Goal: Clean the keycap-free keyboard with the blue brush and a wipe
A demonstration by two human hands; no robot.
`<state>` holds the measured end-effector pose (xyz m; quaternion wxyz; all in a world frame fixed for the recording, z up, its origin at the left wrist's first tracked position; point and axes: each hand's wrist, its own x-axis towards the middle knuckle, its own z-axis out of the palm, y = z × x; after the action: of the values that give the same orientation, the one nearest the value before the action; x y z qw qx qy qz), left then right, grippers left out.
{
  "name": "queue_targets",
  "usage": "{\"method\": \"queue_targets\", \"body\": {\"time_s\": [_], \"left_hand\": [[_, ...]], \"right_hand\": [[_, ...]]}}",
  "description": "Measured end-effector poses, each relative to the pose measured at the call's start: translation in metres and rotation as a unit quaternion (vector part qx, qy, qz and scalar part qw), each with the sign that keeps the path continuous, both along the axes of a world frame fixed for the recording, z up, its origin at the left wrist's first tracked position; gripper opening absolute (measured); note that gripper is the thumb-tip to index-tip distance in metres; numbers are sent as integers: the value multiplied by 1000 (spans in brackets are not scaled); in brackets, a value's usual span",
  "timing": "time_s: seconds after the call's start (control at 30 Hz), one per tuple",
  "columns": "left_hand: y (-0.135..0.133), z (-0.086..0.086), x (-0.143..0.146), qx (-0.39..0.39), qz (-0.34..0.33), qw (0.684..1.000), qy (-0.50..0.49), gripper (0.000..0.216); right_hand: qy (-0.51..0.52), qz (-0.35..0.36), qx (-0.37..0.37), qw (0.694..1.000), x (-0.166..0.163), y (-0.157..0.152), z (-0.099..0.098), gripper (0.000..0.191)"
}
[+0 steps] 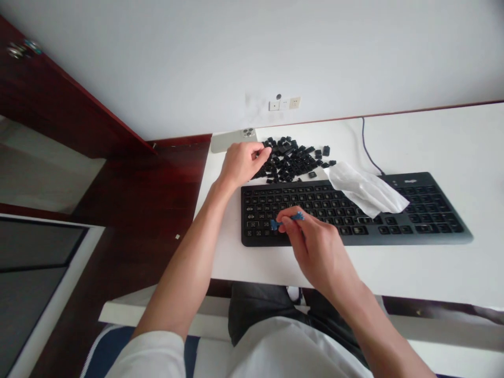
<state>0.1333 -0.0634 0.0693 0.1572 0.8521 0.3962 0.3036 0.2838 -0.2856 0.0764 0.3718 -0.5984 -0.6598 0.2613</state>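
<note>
A black keyboard lies on the white desk, its keycaps off and its key sockets bare. My right hand pinches a small blue brush, whose head touches the keyboard's lower left sockets. My left hand is closed, fingers curled and thumb pointing right, at the left edge of a pile of loose black keycaps. Whatever its fingers may hold is hidden. Across the keyboard's upper right part lies a crumpled white tissue.
A phone lies behind my left hand at the desk's back left corner. The keyboard cable runs to the wall edge. Wall sockets sit above the white desk. A dark red door stands at left.
</note>
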Motion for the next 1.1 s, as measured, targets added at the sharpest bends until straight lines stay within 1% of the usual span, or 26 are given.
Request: {"method": "queue_targets", "body": {"time_s": [0.1, 0.2, 0.27, 0.3, 0.37, 0.4, 0.43, 0.47, 0.53, 0.57, 0.6, 0.63, 0.67, 0.7, 0.73, 0.77, 0.8, 0.87, 0.9, 0.93, 1.0, 1.1], "left_hand": [[4, -5, -2, -1, 6, 1000, -2, 48], [5, -6, -4, 2, 6, 1000, -5, 49], [5, -5, -6, 3, 6, 1000, -8, 50], [5, -5, -6, 0, 6, 1000, -9, 50], [6, -5, -6, -4, 12, 1000, -5, 48], [6, -5, -6, -8, 16, 1000, -8, 47], [5, -5, -5, -14, 18, 1000, -10, 47], [5, -6, -4, -19, 22, 999, -11, 47], [4, -5, -2, -22, 30, 999, -16, 47], [4, -5, -3, -19, 35, 999, -22, 47], [4, -4, -4, -12, 46, 998, -29, 47], [5, -4, -6, -2, 62, 997, -35, 46], [8, -4, -10, 10, 85, 996, -39, 45], [11, -4, -16, 23, 116, 992, -45, 45], [16, -4, -23, 35, 152, 986, -55, 44], [21, -5, -31, 42, 180, 980, -70, 43], [28, -6, -40, 48, 204, 974, -90, 40], [40, -11, -56, 53, 256, 959, -111, 37], [45, -14, -64, 55, 284, 950, -119, 37], [49, -17, -70, 46, 298, 946, -121, 36], [54, -23, -78, 25, 323, 938, -124, 36], [56, -31, -83, -2, 336, 934, -123, 37]], "right_hand": [[34, 56, -23, 998, -26, 4, -8, 25], [70, 110, -22, 991, -50, -2, -7, 25], [91, 117, -2, 989, -45, -10, -1, 22], [90, 101, 11, 991, -33, -15, 3, 22], [44, 17, 38, 998, 12, -24, 10, 25], [-4, -48, 61, 997, 43, -28, 14, 29], [-66, -114, 86, 988, 79, -31, 17, 35], [-133, -166, 105, 972, 117, -33, 19, 41], [-236, -240, 126, 933, 191, -34, 20, 41], [-278, -265, 138, 913, 223, -33, 20, 44], [-307, -258, 130, 907, 249, -31, 19, 45], [-314, -245, 114, 910, 269, -28, 17, 41], [-316, -235, 109, 913, 282, -26, 15, 33], [-313, -232, 108, 915, 288, -24, 13, 24], [-307, -239, 115, 914, 288, -21, 10, 20], [-301, -253, 128, 911, 283, -19, 7, 24], [-295, -272, 143, 905, 272, -16, 4, 30], [-284, -275, 155, 905, 239, -10, -5, 38], [-280, -253, 154, 913, 217, -5, -11, 39], [-274, -217, 147, 925, 193, -1, -16, 42], [-242, -133, 94, 957, 141, 6, -26, 49], [-238, -40, 61, 969, 67, 7, -36, 50]]}}
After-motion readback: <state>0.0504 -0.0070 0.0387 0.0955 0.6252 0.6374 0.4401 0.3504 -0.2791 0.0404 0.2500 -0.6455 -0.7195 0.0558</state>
